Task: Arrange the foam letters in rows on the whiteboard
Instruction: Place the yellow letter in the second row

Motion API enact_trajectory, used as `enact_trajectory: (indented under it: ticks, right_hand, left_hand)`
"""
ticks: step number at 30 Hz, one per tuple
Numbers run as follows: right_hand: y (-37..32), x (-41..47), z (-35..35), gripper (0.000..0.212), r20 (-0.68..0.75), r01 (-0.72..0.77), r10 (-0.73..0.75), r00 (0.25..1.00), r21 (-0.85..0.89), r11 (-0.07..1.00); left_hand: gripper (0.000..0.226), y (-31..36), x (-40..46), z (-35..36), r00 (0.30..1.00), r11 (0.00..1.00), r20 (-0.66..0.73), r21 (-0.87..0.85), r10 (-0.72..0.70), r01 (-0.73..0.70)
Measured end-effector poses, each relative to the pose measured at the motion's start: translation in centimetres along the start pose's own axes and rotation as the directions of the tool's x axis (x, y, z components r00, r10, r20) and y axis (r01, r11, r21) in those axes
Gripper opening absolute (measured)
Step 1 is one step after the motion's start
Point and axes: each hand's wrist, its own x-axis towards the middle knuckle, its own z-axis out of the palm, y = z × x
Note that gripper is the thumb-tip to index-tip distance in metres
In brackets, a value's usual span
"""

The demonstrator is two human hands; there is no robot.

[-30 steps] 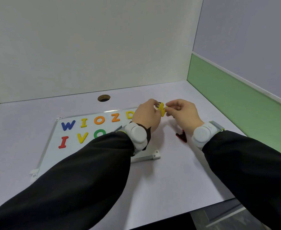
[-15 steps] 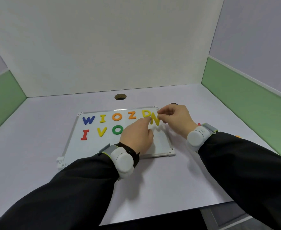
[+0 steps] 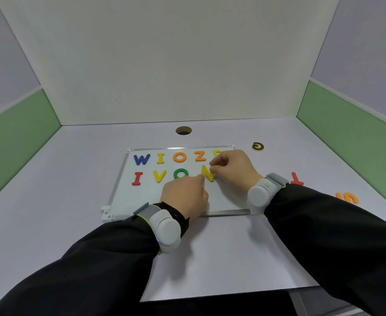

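On the whiteboard (image 3: 128, 197), second row, you set the yellow N (image 3: 207, 174) just right of the green O (image 3: 181, 173). Your right hand (image 3: 232, 170) pinches the N's upper right corner between thumb and fingertips; your left hand (image 3: 185, 197) reaches in from below-left, a fingertip touching the N's lower left edge, other fingers curled loosely, gripping nothing that I can see. N stands upright, long axis running away from you, same as its row mates. Both hands are on it; the right does the holding, the left only steadies.

Key relation: the N's bottom versus the row line of the red I (image 3: 137, 178), yellow V (image 3: 160, 176) and O. It looks close to level, with the gap to the O about like the others. Whether it lies fully flat I cannot tell, since the fingers cover part of it.

Board holds: top row W (image 3: 141, 159), I (image 3: 160, 158), O (image 3: 179, 157), Z (image 3: 200, 156), and a yellow letter mostly hidden behind your right hand. Second row I, V, O, N.

Loose on the surface (image 3: 210, 258), all off the board's right side: G (image 3: 257, 146) near the top right corner, red T (image 3: 296, 179) by your right wrist, orange U (image 3: 347, 198) further right. Your right hand is nearer to all three, so it likely fetches next.
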Motion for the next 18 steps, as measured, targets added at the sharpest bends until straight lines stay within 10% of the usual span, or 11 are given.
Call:
enact_trajectory:
  ticks: [18]
  right_hand:
    - [-1.1,1.0,1.8,0.018,0.025,0.048,-0.044,0.999,-0.182,0.982]
  left_hand:
    - [0.025,-0.5,-1.2,0.7,1.000,1.000,-0.030,0.009,-0.002,0.003]
